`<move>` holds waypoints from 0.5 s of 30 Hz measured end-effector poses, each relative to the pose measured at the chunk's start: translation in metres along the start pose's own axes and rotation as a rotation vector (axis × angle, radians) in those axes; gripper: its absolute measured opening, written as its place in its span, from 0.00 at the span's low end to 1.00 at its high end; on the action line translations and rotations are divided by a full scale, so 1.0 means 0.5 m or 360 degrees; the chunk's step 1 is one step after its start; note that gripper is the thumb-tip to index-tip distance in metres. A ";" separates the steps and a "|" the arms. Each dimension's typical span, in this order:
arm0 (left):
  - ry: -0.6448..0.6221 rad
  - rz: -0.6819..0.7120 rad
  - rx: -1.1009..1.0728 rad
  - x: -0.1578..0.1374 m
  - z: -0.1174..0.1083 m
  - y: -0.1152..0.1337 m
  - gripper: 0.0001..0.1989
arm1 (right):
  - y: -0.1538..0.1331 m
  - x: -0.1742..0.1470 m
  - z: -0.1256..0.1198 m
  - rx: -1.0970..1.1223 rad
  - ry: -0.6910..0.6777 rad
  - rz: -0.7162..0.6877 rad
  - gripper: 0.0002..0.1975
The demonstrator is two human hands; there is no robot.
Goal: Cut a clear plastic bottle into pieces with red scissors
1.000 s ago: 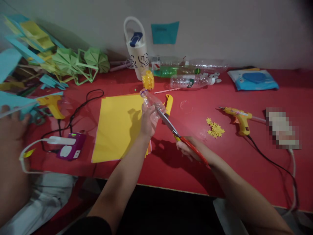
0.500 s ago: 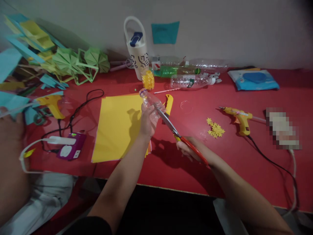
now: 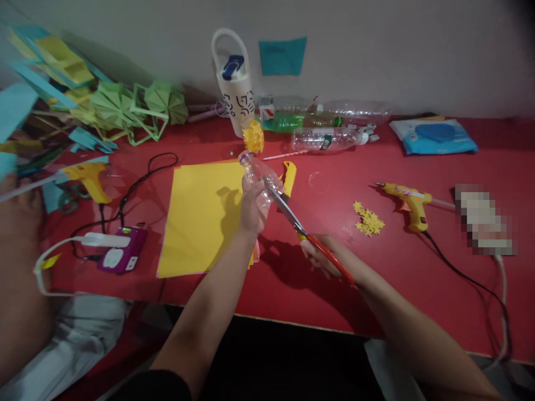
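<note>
At the left edge, a co-worker's hand [image 3: 20, 206] is beside a glue gun [image 3: 88, 177]; whether it grips anything is unclear, and a snag on the black cord [image 3: 121, 201] could drag the gun or the purple power block [image 3: 137, 239]. Right of these lie yellow sheets [image 3: 192, 223], which falling plastic trimmings could litter. Mid-scene, above the red table [image 3: 340, 175], the left hand [image 3: 252, 206] is closed around a clear bottle piece [image 3: 253, 167], its neck pointing far and left. The thin plastic could buckle if squeezed hard, and a slip could nick the thumb, which sits close to the blades. Just beyond, a yellow-handled tool [image 3: 289, 175] could be knocked. The right hand [image 3: 320, 257] grips the scissors [image 3: 328, 253]; twisting them could leave a ragged edge. Farther right, a sweeping elbow could scatter the yellow stars [image 3: 369, 221] or bump the second glue gun [image 3: 414, 211].
</note>
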State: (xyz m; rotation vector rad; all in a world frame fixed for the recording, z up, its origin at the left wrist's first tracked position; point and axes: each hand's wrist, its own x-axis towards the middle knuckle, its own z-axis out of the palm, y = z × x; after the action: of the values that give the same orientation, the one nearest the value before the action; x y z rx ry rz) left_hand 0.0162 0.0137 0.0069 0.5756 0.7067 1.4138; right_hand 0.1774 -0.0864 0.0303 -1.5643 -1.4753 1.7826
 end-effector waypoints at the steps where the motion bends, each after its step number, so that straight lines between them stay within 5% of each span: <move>1: -0.0006 -0.0002 -0.0010 0.001 -0.001 0.000 0.29 | -0.002 0.000 0.002 0.0001 0.0008 0.0013 0.26; 8: -0.0039 0.0030 0.0012 0.003 -0.004 0.003 0.27 | -0.011 -0.001 0.007 -0.0039 0.0053 0.0101 0.26; 15: -0.0133 0.0033 0.0085 -0.005 -0.005 -0.003 0.35 | 0.007 0.002 0.002 0.0049 0.0036 -0.0074 0.26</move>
State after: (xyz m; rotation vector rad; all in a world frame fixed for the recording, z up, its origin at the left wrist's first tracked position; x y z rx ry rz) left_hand 0.0152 0.0109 0.0045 0.6820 0.6749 1.3853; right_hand 0.1772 -0.0874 0.0267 -1.5178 -1.4549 1.7477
